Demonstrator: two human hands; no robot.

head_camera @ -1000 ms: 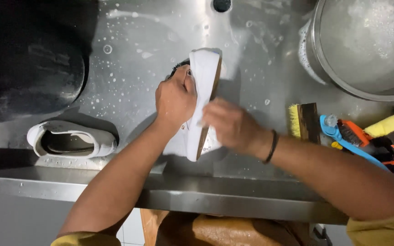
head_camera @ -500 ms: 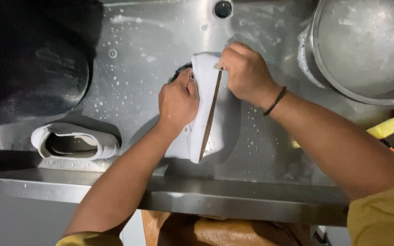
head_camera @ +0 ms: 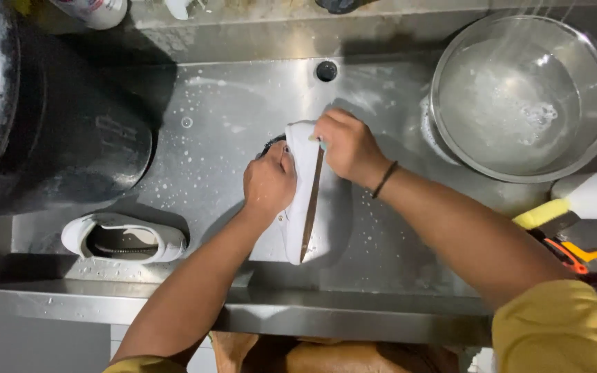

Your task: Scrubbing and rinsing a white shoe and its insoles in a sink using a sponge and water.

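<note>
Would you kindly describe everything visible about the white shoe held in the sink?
The white low-top shoe stands on its side edge in the wet steel sink, its thin brown sole edge facing right. It looks wet. The left hand grips its upper side, and the right hand presses on its far end.

A wet white shoe [head_camera: 303,200] stands on its side edge in the sink, sole rightward.

Pretty much all stainless steel here: a wet steel sink [head_camera: 195,131] speckled with soap suds, round drain hole [head_camera: 326,70] at the far wall. Big black tub [head_camera: 50,131] fills the far left. On the right there's a steel bowl [head_camera: 450,148] of foamy water. Near edge is a flat steel ledge [head_camera: 354,318]. Lighting's dim, with glare off the metal.
</note>
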